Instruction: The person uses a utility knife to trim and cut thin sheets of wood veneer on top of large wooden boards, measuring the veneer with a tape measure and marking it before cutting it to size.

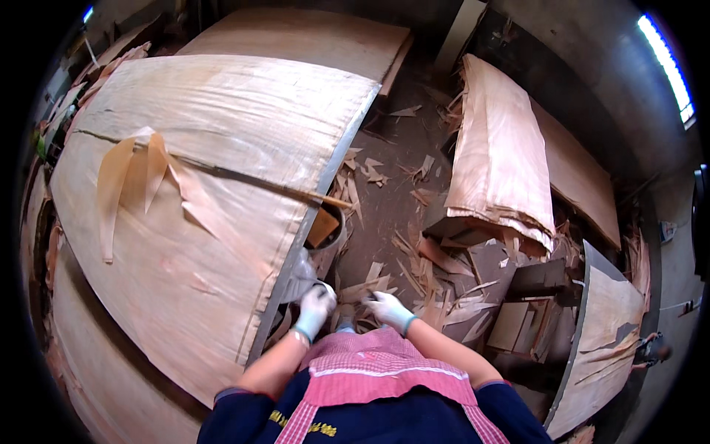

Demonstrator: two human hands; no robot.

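My left hand [316, 305], in a white glove, is at the near right edge of the big veneer-covered table. Its fingers are curled around something small and whitish that I cannot make out. Opposite it, in front of my apron, my right hand [390, 308] wears a matching glove with a teal cuff. Its fingers are pinched together, and whatever they hold is too small to name. A wide sheet of pale wood veneer [244, 111] covers the table, with a long dark gap running across it. Loose veneer strips [122, 185] lie on top, and a thin stick [325, 198] juts past the edge.
A bucket [325, 235] with a tan block stands beside the table edge. Veneer scraps [436, 296] litter the brown floor. A stack of veneer sheets [499, 148] rests on a support to the right. Another veneer-topped table [606, 318] is at the lower right.
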